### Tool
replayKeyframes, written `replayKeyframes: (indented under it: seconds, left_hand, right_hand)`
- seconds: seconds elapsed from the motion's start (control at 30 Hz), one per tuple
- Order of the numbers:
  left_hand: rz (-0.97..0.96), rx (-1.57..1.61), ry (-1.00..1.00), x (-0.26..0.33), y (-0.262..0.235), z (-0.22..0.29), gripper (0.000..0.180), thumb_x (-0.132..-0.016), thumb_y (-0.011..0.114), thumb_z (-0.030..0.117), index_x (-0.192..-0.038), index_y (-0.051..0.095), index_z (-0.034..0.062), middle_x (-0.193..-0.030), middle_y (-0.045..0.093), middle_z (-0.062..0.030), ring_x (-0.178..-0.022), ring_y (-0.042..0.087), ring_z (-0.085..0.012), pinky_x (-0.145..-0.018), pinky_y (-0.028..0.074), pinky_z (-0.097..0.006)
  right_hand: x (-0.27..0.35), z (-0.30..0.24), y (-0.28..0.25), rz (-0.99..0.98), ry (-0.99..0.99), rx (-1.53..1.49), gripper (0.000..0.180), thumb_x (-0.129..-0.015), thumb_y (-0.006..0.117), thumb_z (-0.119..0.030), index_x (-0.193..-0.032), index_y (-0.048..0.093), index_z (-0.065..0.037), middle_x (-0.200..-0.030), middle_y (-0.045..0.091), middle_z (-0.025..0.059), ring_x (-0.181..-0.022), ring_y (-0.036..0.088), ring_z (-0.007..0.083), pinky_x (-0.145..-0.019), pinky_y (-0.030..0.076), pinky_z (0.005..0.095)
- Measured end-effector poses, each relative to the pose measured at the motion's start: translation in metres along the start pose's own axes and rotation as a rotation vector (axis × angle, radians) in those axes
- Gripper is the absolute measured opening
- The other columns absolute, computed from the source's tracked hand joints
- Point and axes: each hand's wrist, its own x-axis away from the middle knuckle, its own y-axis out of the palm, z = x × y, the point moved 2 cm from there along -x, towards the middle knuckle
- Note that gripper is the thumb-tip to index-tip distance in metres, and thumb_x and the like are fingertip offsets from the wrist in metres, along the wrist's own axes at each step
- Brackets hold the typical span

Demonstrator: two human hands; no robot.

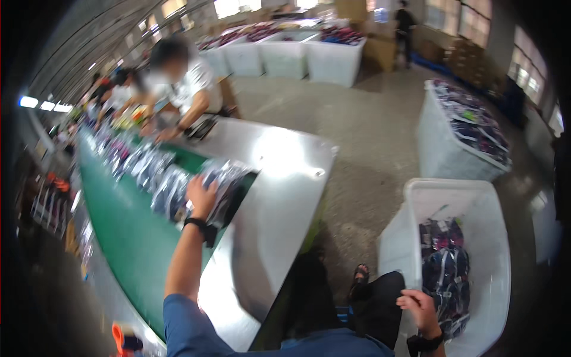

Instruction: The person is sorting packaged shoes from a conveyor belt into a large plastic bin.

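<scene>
My left hand (202, 196) reaches out over the end of the green conveyor belt (128, 238) and lies on a clear plastic packet (229, 181) with dark contents, fingers wrapped over its near edge. More such packets (151, 172) lie in a row up the belt. My right hand (418, 308) is low by my knee, at the rim of a white plastic bin (476, 202) that holds a pile of bagged dark items (445, 273). Its fingers are curled near the pile; whether they grip anything is unclear. Both wrists wear black bands.
A shiny metal table (285, 178) wraps the belt's end. A person in a white shirt (190, 89) works at the far side, with others behind. A second filled white bin (461, 134) stands to the right, and more bins (309, 53) at the back. Concrete floor lies between.
</scene>
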Motion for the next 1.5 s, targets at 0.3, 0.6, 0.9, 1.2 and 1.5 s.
replayKeyframes:
  seconds: [0.3, 0.6, 0.9, 1.2, 1.5]
  left_hand:
    - [-0.739, 0.34, -0.357, -0.03, 0.025, -0.03, 0.078, -0.084, 0.078, 0.06, -0.125, 0.07, -0.0063, -0.118, 0.075, -0.0209, -0.112, 0.07, -0.0303, -0.098, 0.052, -0.038]
    - [-0.419, 0.815, -0.606, 0.067, -0.021, -0.052, 0.043, -0.087, 0.085, 0.031, -0.109, 0.07, -0.0023, -0.096, 0.068, -0.0054, -0.084, 0.063, -0.0126, -0.068, 0.048, -0.03]
    - [-0.332, 1.228, -0.559, 0.175, -0.166, 0.019, 0.043, -0.095, 0.068, 0.003, -0.136, 0.053, -0.0021, -0.132, 0.064, -0.012, -0.113, 0.068, -0.0214, -0.095, 0.059, -0.034]
    - [-0.564, 1.211, -0.793, 0.235, -0.186, 0.056, 0.079, -0.101, 0.068, 0.033, -0.162, 0.026, 0.0045, -0.158, 0.036, -0.0258, -0.148, 0.035, -0.039, -0.113, 0.044, -0.049]
    - [-0.618, 1.453, -0.966, 0.238, -0.163, 0.152, 0.06, -0.101, 0.066, 0.016, -0.153, 0.039, 0.0026, -0.128, 0.065, -0.0138, -0.113, 0.068, -0.0225, -0.099, 0.057, -0.037]
  right_hand:
    - [0.012, 0.004, 0.039, -0.104, -0.089, 0.087, 0.033, -0.103, 0.066, -0.016, -0.128, 0.066, 0.006, -0.105, 0.075, 0.0086, -0.095, 0.069, 0.0117, -0.084, 0.054, 0.0256]
    - [-0.004, -0.013, 0.059, -0.269, -0.183, 0.266, 0.033, -0.099, 0.07, -0.015, -0.126, 0.067, 0.004, -0.1, 0.075, 0.0099, -0.088, 0.07, 0.0118, -0.08, 0.055, 0.0273]
    - [-0.034, -0.032, 0.096, -0.342, -0.24, 0.266, 0.032, -0.096, 0.066, -0.004, -0.127, 0.067, 0.003, -0.105, 0.076, 0.0137, -0.097, 0.073, 0.018, -0.088, 0.055, 0.0308]
    - [-0.053, -0.056, 0.131, -0.531, -0.426, 0.309, 0.039, -0.094, 0.068, -0.005, -0.132, 0.064, 0.002, -0.107, 0.073, 0.0147, -0.098, 0.072, 0.0234, -0.09, 0.055, 0.0339]
    - [-0.058, -0.045, 0.123, -0.557, -0.238, 0.0, 0.049, -0.102, 0.066, -0.012, -0.147, 0.05, 0.002, -0.127, 0.067, 0.0145, -0.11, 0.068, 0.0164, -0.092, 0.055, 0.0298]
